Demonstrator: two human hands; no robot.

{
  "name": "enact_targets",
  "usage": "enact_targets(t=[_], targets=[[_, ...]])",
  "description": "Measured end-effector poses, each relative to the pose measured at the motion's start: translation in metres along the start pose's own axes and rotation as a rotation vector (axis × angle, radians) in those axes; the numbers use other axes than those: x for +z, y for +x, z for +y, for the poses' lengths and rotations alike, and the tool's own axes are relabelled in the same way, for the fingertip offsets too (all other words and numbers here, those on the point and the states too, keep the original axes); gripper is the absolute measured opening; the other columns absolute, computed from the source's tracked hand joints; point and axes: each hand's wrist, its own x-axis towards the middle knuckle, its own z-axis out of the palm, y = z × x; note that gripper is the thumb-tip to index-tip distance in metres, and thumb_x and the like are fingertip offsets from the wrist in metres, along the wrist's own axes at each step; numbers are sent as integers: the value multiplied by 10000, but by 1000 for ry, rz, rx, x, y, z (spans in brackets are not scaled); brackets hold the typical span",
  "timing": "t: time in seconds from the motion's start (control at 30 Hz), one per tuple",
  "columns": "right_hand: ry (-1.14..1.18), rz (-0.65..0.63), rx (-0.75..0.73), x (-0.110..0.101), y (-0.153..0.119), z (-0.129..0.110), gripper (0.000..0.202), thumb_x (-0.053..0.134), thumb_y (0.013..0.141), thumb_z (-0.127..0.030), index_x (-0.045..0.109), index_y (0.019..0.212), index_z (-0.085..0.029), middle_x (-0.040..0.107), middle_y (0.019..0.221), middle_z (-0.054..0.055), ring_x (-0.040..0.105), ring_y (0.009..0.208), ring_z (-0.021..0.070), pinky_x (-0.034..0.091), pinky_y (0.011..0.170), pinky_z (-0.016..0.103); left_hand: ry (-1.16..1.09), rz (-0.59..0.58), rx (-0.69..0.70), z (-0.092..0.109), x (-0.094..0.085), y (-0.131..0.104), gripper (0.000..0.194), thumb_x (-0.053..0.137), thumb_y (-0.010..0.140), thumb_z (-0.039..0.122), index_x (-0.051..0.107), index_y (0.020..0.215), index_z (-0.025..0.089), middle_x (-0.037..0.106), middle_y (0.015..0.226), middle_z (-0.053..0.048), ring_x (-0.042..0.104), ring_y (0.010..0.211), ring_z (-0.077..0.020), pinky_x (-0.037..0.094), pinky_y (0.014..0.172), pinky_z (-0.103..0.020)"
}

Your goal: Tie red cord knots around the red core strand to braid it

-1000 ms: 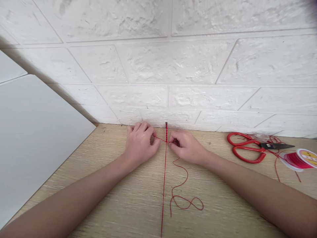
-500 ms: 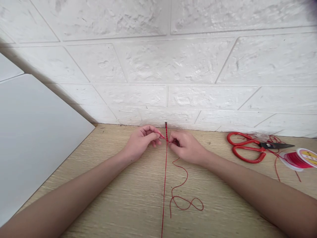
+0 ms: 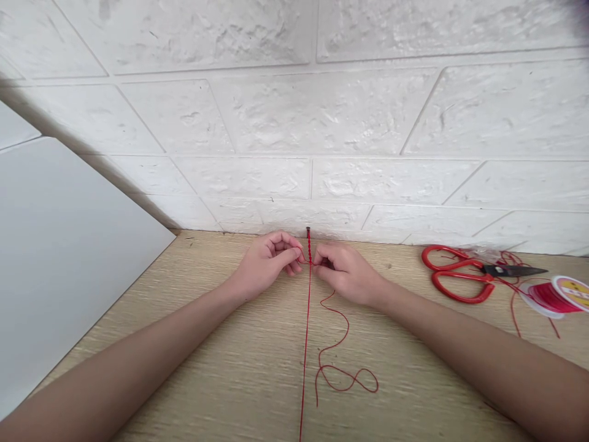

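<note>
A short knotted red cord (image 3: pixel 309 247) runs down from a dark nail (image 3: pixel 308 229) at the foot of the wall. Below the knots a straight red thread (image 3: pixel 305 350) stretches toward me. My left hand (image 3: pixel 271 261) sits just left of the knots, thumb and fingers pinched on a thin red thread that bends in a small loop. Right of the knots, my right hand (image 3: pixel 343 270) pinches the red working thread close to the lowest knot; its fingertips are partly hidden. From under that hand, a loose thread tail (image 3: pixel 348 325) curls over the wooden table.
Red-handled scissors (image 3: pixel 460 273) lie at the right beside a spool of red thread (image 3: pixel 550 296), with loose strands and clear plastic around them. A white brick-pattern wall (image 3: pixel 294 116) closes the back. A white panel (image 3: pixel 83 245) stands at the left.
The thread at my left fingers was pulled straight and slanting; now it is slack and bent in a small loop. My left hand has moved slightly toward the cord.
</note>
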Motion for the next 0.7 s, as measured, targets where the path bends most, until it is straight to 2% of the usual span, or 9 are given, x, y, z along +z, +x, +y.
enact_targets(t=[0.13, 0.33, 0.7], targets=[[-6, -5, 2, 0, 0, 1, 156, 508, 794, -72, 477, 724, -208, 537, 679, -33, 471, 654, 143, 294, 616, 279, 67, -20, 45, 0, 0, -2, 229, 674, 860, 370, 597, 953, 175, 662, 792, -8, 626, 688, -125, 531, 635, -264], [7, -3, 7, -1, 1, 1, 152, 519, 783, -73, 482, 719, -205, 539, 682, -30, 476, 658, 147, 302, 621, 280, 204, -39, 182, 3, 0, -4, 190, 643, 890, 362, 620, 914, 175, 648, 878, -19, 611, 836, -137, 514, 821, -297], [1, -3, 8, -1, 1, 1, 131, 522, 787, -81, 496, 730, -197, 552, 693, -22, 475, 669, 147, 295, 624, 281, 114, -84, 187, -2, -3, -2, 188, 648, 906, 335, 601, 939, 155, 674, 875, -27, 658, 834, -140, 527, 806, -291]])
